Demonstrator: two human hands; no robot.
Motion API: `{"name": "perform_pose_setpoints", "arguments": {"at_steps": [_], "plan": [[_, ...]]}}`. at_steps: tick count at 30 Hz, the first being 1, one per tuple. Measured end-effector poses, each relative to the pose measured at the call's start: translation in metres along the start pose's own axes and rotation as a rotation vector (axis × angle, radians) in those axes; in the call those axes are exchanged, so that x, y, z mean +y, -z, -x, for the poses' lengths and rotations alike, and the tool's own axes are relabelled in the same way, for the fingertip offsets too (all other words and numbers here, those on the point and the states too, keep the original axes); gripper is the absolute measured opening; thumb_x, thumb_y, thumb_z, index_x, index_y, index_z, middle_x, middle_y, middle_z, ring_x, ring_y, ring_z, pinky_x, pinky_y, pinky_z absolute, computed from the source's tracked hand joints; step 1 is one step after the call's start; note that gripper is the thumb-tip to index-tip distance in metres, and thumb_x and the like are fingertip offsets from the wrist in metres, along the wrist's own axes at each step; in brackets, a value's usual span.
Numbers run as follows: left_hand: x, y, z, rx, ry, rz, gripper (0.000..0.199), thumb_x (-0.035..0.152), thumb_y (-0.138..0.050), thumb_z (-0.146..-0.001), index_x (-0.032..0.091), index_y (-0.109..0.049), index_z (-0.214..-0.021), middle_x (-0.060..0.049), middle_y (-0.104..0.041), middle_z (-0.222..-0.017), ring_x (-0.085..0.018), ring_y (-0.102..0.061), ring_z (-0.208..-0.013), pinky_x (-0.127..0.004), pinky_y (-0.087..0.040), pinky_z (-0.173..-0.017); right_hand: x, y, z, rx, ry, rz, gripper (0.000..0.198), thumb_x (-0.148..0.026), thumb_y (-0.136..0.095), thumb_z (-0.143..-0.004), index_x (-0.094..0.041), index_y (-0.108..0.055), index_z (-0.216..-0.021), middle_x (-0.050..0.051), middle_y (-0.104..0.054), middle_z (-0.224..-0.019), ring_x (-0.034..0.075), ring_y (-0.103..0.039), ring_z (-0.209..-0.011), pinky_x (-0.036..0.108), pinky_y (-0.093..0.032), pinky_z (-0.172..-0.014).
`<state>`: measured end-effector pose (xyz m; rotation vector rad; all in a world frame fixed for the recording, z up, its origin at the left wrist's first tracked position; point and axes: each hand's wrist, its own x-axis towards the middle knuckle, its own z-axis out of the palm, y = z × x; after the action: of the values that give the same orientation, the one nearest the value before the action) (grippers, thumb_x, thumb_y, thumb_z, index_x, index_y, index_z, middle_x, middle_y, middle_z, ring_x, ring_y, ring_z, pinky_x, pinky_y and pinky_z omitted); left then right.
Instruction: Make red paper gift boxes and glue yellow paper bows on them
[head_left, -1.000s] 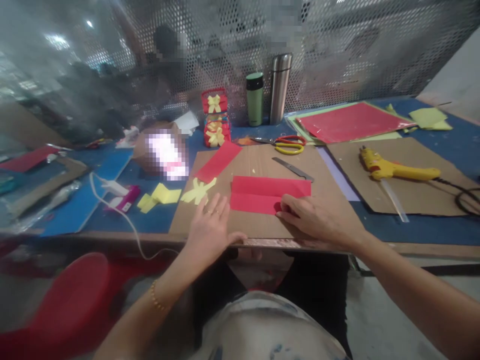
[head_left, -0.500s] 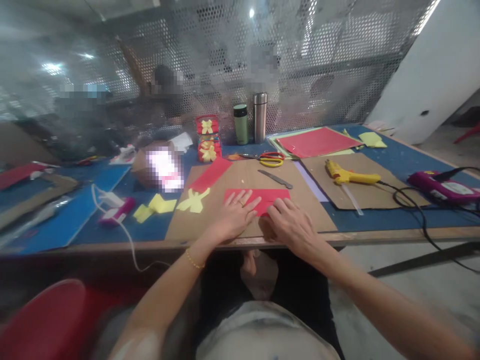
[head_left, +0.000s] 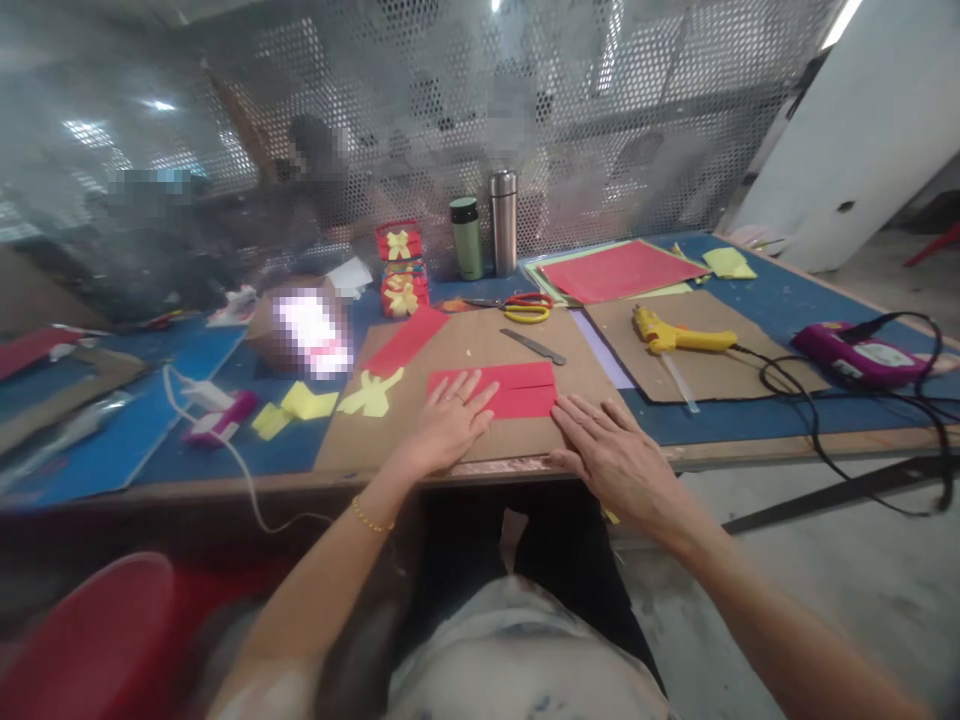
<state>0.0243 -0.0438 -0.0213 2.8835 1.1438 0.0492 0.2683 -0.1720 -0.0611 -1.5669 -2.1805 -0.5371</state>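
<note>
A red sheet of paper point(head_left: 525, 390) with a crease or slit along its right part lies on a brown cardboard sheet point(head_left: 480, 345) before me. My left hand point(head_left: 450, 420) rests flat with spread fingers over the paper's left part. At its lower right corner, my right hand point(head_left: 607, 445) lies flat, fingers stretched out, the fingertips at the paper's edge. A flat grey blade point(head_left: 532, 347) lies just beyond the paper. Left of it are a red paper strip point(head_left: 409, 340) and a yellow paper cutout point(head_left: 373, 394).
Scissors point(head_left: 525, 308) lie behind the cardboard, near a green flask point(head_left: 466, 240) and a steel flask point(head_left: 504, 225). A yellow glue gun point(head_left: 682, 335) rests on cardboard at right, its cable running to a purple power strip point(head_left: 859, 355). A lit phone point(head_left: 311, 330) stands at left.
My right hand has moved off the red paper to the right and opened from a curled grip to flat. More of the paper shows. My left hand stays on it. The view has shifted slightly.
</note>
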Motion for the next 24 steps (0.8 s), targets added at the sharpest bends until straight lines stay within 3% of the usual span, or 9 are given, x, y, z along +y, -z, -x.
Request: {"name": "perform_pose_setpoints", "arguments": {"at_steps": [7,12,15,19,24], "plan": [[-0.001,-0.003,0.005,0.055,-0.018,-0.017,0.060,0.051,-0.025,-0.112,0.025,-0.039,-0.164,-0.012,-0.030,-0.174,-0.026,-0.024,-0.163,-0.052,-0.026,-0.130,-0.004,0.000,0.000,0.080,-0.014,0.039,0.056,-0.047,-0.043,-0.109,-0.003,-0.068,-0.132,0.022,-0.067,-0.142,0.033,-0.065,-0.132,0.051,-0.051,-0.111],[-0.003,-0.002,0.008,0.064,-0.021,-0.023,0.059,0.051,-0.027,-0.112,0.025,-0.039,-0.164,-0.013,-0.029,-0.174,-0.028,-0.023,-0.163,-0.054,-0.025,-0.130,-0.009,0.006,-0.002,0.067,-0.020,0.017,0.055,-0.044,-0.043,-0.109,-0.001,-0.066,-0.132,0.023,-0.067,-0.142,0.034,-0.063,-0.133,0.052,-0.047,-0.113],[-0.002,-0.002,0.013,0.056,-0.011,-0.025,0.058,0.051,-0.032,-0.111,0.027,-0.039,-0.164,-0.013,-0.033,-0.173,-0.029,-0.026,-0.162,-0.056,-0.026,-0.130,-0.011,0.005,-0.009,0.137,0.010,0.035,0.055,-0.042,-0.040,-0.109,0.002,-0.063,-0.134,0.025,-0.067,-0.140,0.035,-0.063,-0.131,0.052,-0.044,-0.113],[0.002,-0.003,0.016,0.037,-0.011,-0.004,0.059,0.053,-0.038,-0.109,0.030,-0.038,-0.163,-0.010,-0.033,-0.173,-0.029,-0.028,-0.161,-0.055,-0.032,-0.128,-0.007,-0.018,-0.029,0.284,0.142,-0.005,0.053,-0.038,-0.042,-0.107,0.001,-0.060,-0.137,0.027,-0.065,-0.143,0.036,-0.059,-0.135,0.051,-0.043,-0.112],[0.006,0.002,0.018,0.044,0.015,0.041,0.059,0.052,-0.040,-0.109,0.028,-0.039,-0.163,-0.012,-0.032,-0.172,-0.031,-0.026,-0.161,-0.056,-0.029,-0.129,-0.003,-0.051,-0.041,0.268,0.256,-0.080,0.064,-0.053,-0.045,-0.104,-0.003,-0.060,-0.141,0.023,-0.066,-0.143,0.033,-0.059,-0.136,0.048,-0.047,-0.108]]}}
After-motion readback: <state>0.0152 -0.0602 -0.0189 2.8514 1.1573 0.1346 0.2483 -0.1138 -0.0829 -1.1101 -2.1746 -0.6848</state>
